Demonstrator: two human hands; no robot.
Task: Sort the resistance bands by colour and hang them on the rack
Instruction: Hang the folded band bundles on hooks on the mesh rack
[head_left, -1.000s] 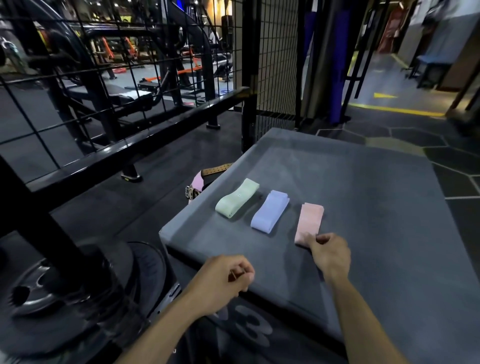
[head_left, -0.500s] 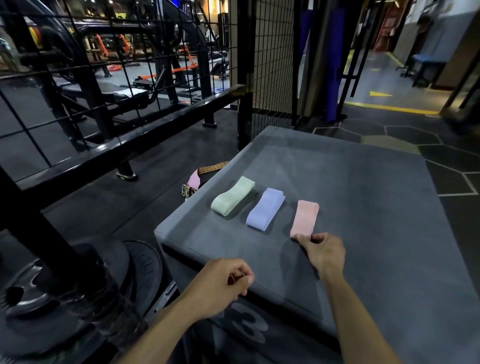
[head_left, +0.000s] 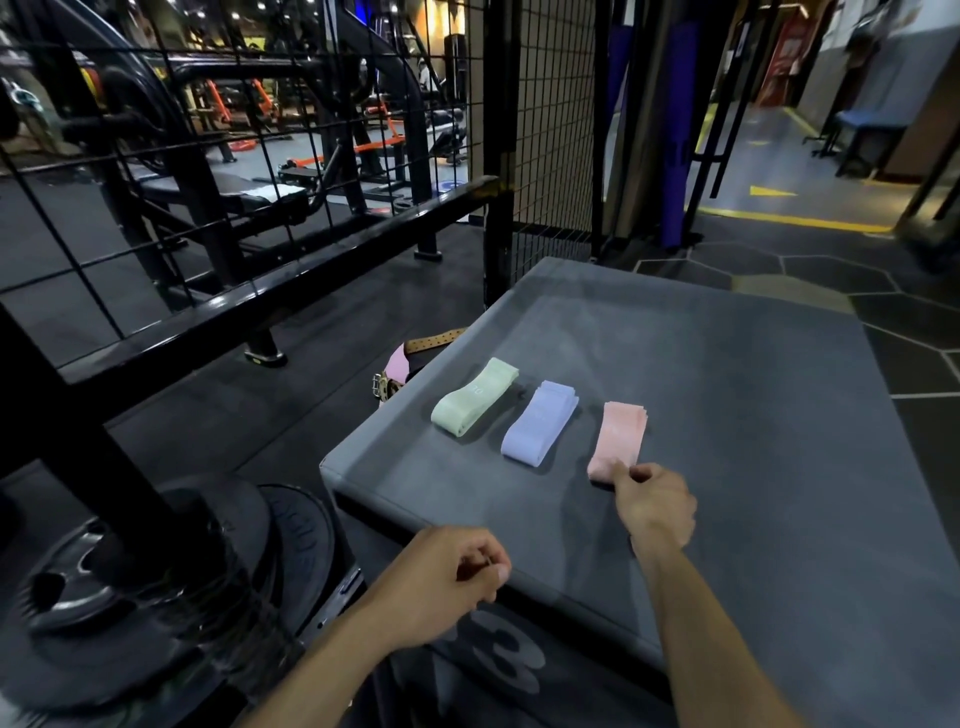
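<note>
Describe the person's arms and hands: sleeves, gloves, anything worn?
Both forearms are bare as far as the frame shows, with no sleeves in view. The left hand and right hand have no gloves; no watch, bands or rings are visible. No markings can be made out.

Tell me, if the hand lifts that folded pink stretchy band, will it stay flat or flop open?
The folded pink fabric resistance band would probably flop: it lies in soft layers on the grey padded box, so the folds may fall open. It looks thin, so likely light. The right hand pinches only its near end, so the far end would probably dangle.
</note>
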